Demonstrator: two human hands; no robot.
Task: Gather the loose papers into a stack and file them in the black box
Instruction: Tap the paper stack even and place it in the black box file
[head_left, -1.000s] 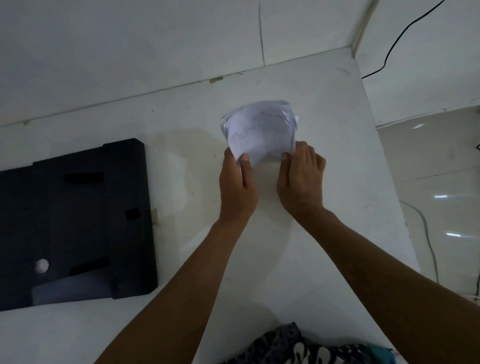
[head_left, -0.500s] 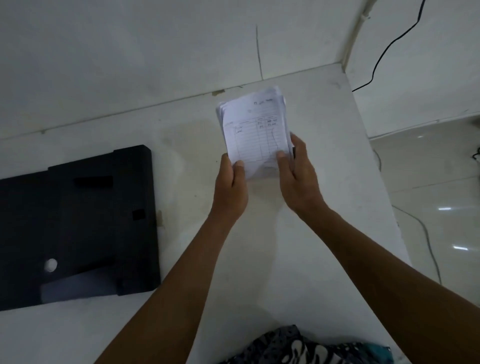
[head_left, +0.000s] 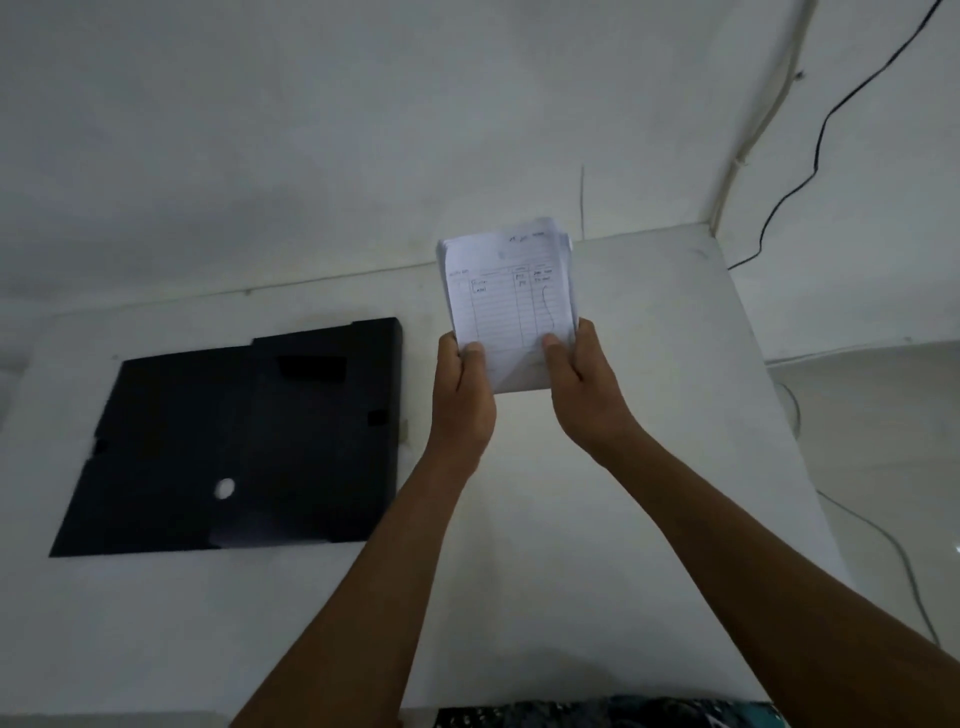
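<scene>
A stack of white lined papers (head_left: 506, 296) with handwriting on the top sheet is held upright above the white table (head_left: 649, 415). My left hand (head_left: 464, 395) grips its lower left edge and my right hand (head_left: 584, 389) grips its lower right edge, thumbs on the front sheet. The black box (head_left: 239, 441) lies flat and closed on the table to the left of my hands, a small round hole showing in its face.
The white wall (head_left: 363, 130) stands right behind the table. A black cable (head_left: 826, 130) runs down the wall at the right. The table's right edge drops to a glossy floor (head_left: 883, 467) with a thin cable on it. Patterned cloth (head_left: 597, 714) shows at the bottom edge.
Both hands have lifted the paper stack from the table surface and tilted it upright, squaring it. The view has tilted up, so the box appears further right.
</scene>
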